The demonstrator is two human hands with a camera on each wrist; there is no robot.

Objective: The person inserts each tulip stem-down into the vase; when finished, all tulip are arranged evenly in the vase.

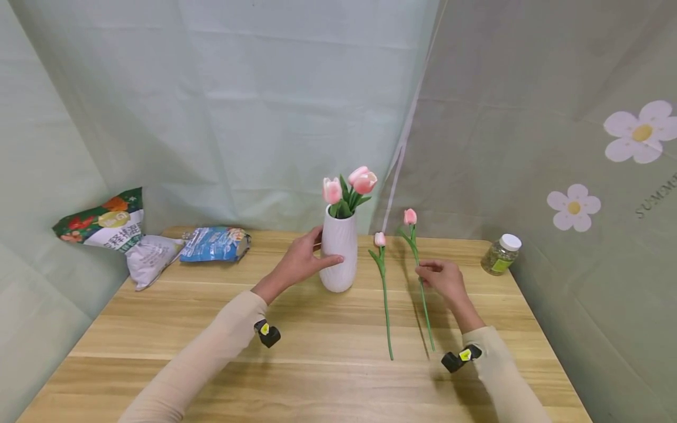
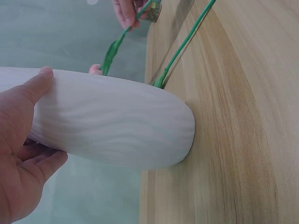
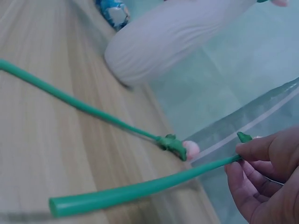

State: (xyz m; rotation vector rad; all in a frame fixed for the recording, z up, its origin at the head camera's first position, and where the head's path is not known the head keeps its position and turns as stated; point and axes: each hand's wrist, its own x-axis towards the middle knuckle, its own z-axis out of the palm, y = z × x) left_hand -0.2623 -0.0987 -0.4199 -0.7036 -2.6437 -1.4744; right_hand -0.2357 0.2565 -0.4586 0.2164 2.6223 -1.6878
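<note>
A white ribbed vase (image 1: 339,252) stands upright on the wooden table, with several pink tulips (image 1: 362,181) in its mouth. My left hand (image 1: 302,258) grips the vase from its left side, thumb across the front, as the left wrist view also shows. My right hand (image 1: 443,280) pinches the green stem of a pink tulip (image 1: 409,217) between thumb and fingers; in the right wrist view the stem's cut end (image 3: 55,206) points away from the hand, lifted off the table. Between vase and right hand, another pink tulip (image 1: 380,239) lies on the table.
A clear jar with a white lid (image 1: 510,242) stands at the table's right back corner. On the left are a blue packet (image 1: 214,244) and a floral-printed bag (image 1: 119,226). Light cloth hangs behind the table (image 1: 317,376) and along both sides.
</note>
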